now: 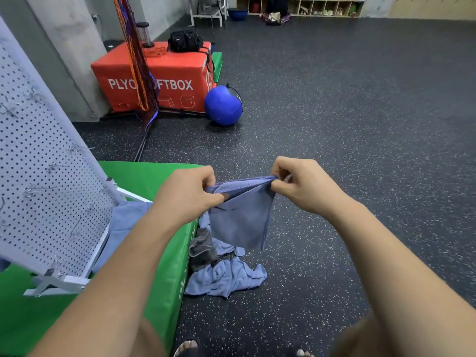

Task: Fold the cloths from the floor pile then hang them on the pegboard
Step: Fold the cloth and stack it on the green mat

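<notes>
At far left, the pegboard (38, 176) stands on a green soft box (154, 181); the cloth pile (224, 276) lies against its edge. Above, the left hand (188, 194) and right hand (301, 186) pinch the folded blue cloth (239, 220) by its top corners. Speckled floor (360, 124) stretches rightward.

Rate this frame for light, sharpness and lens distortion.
Head view: even indoor light, no glare, a soft shadow under the blue ball; wide-angle stretch grows toward the frame edges; the folded blue cloth, left hand and right hand are fairly sharp; the far shelves look soft.
</notes>
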